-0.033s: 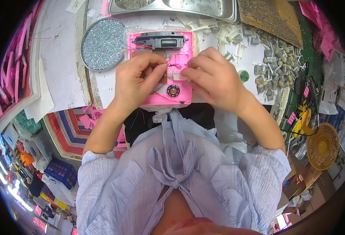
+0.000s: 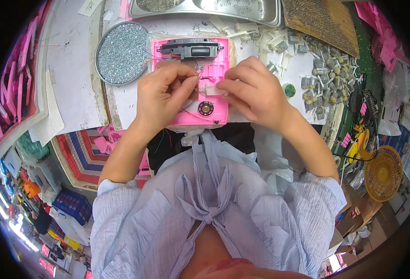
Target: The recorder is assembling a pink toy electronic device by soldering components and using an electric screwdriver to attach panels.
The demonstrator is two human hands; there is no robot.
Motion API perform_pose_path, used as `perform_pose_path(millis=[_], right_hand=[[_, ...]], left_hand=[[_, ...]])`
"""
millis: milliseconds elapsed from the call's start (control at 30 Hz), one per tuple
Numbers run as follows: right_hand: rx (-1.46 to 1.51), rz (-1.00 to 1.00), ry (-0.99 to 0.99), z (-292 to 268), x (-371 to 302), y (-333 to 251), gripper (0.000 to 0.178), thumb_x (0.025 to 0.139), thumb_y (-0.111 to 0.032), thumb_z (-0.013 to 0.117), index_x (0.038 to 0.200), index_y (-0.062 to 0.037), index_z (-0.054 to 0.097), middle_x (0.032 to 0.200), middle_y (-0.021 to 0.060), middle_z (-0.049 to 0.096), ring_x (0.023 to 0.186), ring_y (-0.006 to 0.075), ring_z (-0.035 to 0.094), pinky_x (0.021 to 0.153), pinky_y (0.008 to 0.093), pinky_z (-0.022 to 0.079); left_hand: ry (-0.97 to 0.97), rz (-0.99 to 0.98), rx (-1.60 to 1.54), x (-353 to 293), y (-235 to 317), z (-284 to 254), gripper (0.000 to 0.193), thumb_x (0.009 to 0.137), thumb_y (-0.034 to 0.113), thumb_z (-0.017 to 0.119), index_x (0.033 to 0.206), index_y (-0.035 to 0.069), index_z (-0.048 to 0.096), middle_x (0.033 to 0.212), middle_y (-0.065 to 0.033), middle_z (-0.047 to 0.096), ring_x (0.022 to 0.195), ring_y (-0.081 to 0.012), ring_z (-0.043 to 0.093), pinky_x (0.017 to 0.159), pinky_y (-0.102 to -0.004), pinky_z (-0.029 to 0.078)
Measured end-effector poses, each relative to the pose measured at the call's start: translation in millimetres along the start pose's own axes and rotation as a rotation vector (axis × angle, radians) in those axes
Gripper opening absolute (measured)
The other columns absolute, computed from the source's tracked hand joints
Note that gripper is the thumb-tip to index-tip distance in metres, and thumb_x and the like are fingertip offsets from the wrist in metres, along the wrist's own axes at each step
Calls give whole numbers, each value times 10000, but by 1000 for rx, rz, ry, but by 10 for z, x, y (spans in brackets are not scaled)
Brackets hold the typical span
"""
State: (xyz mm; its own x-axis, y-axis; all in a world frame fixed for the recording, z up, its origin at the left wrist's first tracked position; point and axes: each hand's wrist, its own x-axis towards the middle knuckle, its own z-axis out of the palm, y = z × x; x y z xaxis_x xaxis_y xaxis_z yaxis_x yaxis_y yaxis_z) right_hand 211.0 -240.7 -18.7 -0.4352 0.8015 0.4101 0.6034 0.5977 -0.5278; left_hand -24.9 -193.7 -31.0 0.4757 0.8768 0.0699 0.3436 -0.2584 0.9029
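Note:
A pink plastic housing [image 2: 221,103] lies on the bench in front of me, with wires inside it. A black part [image 2: 191,48] spans its far end, and a small round speaker [image 2: 205,108] sits near its close end. My right hand [image 2: 257,93] pinches a small whitish plastic part [image 2: 210,90] above the middle of the housing. My left hand [image 2: 165,95] is over the housing's left side, thumb and forefinger pressed together near the same part. What the left fingertips hold, if anything, is too small to make out.
A round tray of small metal screws [image 2: 122,53] stands at the left. Metal trays [image 2: 205,11] line the far edge. To the right lie many small motors [image 2: 328,76], white plastic parts [image 2: 279,44] and a green roll [image 2: 289,89]. A yellow fan [image 2: 383,173] stands farther right.
My right hand has shifted very slightly to the right. The left hand and the housing look the same.

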Motion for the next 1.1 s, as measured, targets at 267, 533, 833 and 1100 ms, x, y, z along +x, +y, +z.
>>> perform_pose_path(millis=[267,533,833,1100], right_hand=[[-118,190,-94,211,-22,-279,155,742,-136,762,861,-84,677,938,34,636,918,258,584,760,391,455],[-204,358,149,-357,-508,76,255,764,-98,752,1018,-90,735,1097,94,673,987,304,614,859,414,502],[-653,603,-341,-1206,-901,528,312,712,-123,782,1020,-117,736,1042,61,629,1025,302,552,891,427,460],[-276,355,156,-957,-502,437,388,721,-194,810,1053,-78,646,1043,103,635,1048,328,571,903,437,472]], left_hand=[[30,46,-92,5,35,66,57,891,0,710,942,-7,685,798,-63,670,653,-95,666,575,-226,492],[-54,-48,-272,-102,-4,-150,494,953,-39,607,1427,19,480,1026,-53,607,726,-45,527,649,-196,482],[-100,334,68,252,522,-88,257,871,-37,684,1127,-22,670,795,-31,605,619,-79,516,553,-223,405],[-381,-65,-216,811,823,619,264,902,206,736,1047,-11,696,800,-65,668,598,-105,555,545,-272,443]])
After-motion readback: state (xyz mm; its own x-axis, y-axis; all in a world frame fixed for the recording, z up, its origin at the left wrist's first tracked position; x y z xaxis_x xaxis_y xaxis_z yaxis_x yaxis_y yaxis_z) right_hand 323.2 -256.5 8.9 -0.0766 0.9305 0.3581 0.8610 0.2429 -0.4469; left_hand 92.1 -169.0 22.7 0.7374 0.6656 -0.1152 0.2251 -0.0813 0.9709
